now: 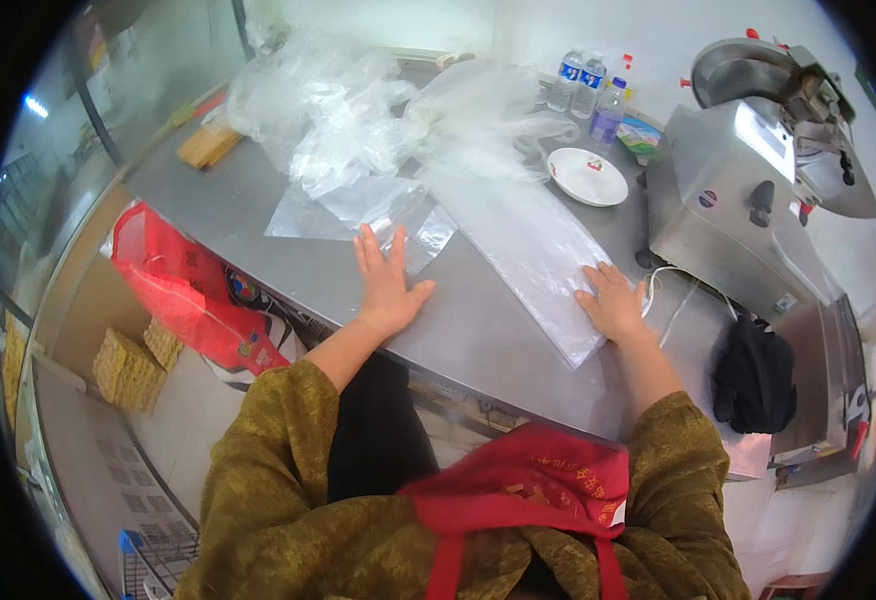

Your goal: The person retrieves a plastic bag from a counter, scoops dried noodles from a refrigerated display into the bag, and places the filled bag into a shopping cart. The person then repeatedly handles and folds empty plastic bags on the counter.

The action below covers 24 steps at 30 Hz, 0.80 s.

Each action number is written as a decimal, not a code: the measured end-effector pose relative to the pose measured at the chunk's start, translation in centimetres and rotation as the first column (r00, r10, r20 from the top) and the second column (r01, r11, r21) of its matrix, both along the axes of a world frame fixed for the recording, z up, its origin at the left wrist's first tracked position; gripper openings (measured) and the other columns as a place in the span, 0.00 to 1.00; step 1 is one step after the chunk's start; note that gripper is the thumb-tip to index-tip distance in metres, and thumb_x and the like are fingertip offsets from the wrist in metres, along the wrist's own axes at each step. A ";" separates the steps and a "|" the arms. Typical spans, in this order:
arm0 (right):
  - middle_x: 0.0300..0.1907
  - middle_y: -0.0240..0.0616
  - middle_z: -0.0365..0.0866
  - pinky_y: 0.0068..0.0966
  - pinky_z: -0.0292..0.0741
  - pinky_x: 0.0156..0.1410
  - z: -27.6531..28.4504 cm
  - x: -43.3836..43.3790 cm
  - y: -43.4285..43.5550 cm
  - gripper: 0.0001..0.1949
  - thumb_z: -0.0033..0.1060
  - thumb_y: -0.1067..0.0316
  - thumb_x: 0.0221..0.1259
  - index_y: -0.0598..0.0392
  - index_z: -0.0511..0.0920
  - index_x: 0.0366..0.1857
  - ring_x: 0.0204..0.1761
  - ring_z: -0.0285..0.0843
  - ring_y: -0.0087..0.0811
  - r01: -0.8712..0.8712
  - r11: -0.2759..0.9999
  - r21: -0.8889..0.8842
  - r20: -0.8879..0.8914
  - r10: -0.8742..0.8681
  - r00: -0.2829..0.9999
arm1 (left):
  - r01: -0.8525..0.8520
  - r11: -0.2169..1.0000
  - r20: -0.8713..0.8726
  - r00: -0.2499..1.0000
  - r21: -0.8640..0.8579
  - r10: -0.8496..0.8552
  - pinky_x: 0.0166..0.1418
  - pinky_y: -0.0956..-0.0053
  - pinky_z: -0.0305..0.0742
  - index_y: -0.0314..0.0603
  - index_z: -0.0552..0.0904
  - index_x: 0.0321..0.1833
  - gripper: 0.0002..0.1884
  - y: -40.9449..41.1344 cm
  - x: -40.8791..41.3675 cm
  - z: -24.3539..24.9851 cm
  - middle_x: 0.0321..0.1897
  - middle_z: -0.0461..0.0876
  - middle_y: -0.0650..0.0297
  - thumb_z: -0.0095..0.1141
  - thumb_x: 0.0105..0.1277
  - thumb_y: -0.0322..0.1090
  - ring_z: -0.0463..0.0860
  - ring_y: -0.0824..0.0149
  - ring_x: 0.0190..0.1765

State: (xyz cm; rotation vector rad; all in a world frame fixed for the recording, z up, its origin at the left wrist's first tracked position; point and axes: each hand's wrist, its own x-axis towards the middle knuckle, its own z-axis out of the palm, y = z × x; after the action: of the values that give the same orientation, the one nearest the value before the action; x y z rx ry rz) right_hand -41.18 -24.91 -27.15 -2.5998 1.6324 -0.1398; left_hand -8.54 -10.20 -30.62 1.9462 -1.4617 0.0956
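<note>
My left hand [387, 289] is spread with its fingers apart; its fingertips reach the near edge of a clear flat plastic bag [378, 202] on the steel worktable [475, 345]. Against the right edge of a long stack of clear flat plastic bags [516, 244], my right hand [612, 300] rests with fingers spread. The stack runs slantwise from the loose bags to near the table's front. Behind both hands lies a crumpled heap of thin clear plastic bags [348, 112], which hides the stack's far end.
A steel slicing machine [730, 195] stands at the right, with a black cloth item [754, 375] beside it. Near its base are a white plate [588, 177] and several plastic bottles [606, 112]. A wooden block [209, 144] lies far left. A red bag [182, 277] stands below the table's left edge.
</note>
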 end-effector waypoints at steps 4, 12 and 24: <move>0.72 0.37 0.60 0.61 0.44 0.74 -2.7 -0.9 -0.6 0.26 0.52 0.48 0.64 0.40 0.69 0.66 0.76 0.49 0.37 0.011 0.997 -0.075 0.122 -0.002 0.992 | -0.148 0.989 0.127 0.980 -0.029 0.151 0.77 0.52 0.43 0.45 0.60 0.73 0.40 -3.1 3.2 0.7 0.74 0.41 0.37 0.64 0.58 0.41 0.36 0.34 0.76; 0.71 0.38 0.61 0.58 0.44 0.75 -2.5 -0.9 -0.3 0.25 0.52 0.49 0.65 0.41 0.70 0.65 0.76 0.50 0.36 0.004 0.998 -0.067 0.199 0.010 0.980 | -0.069 0.997 -0.050 0.996 -0.025 0.067 0.57 0.63 0.71 0.36 0.81 0.45 0.11 -2.8 3.8 0.3 0.45 0.80 0.50 0.59 0.61 0.32 0.77 0.52 0.54; 0.63 0.44 0.72 0.54 0.49 0.74 0.3 -1.9 1.7 0.25 0.59 0.58 0.58 0.52 0.72 0.61 0.70 0.62 0.44 -0.106 0.844 -0.526 0.474 0.394 0.788 | 0.265 0.943 -0.864 0.405 -0.202 -0.299 0.39 0.74 0.76 0.35 0.80 0.39 0.06 1.0 -12.1 9.6 0.35 0.83 0.61 0.55 0.67 0.31 0.82 0.69 0.37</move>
State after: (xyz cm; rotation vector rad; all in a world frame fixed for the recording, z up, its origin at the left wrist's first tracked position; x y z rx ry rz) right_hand -43.10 -23.24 -26.81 -2.6578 1.1017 -1.3167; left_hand -20.62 -9.16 -21.00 1.2681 -0.9691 -0.9435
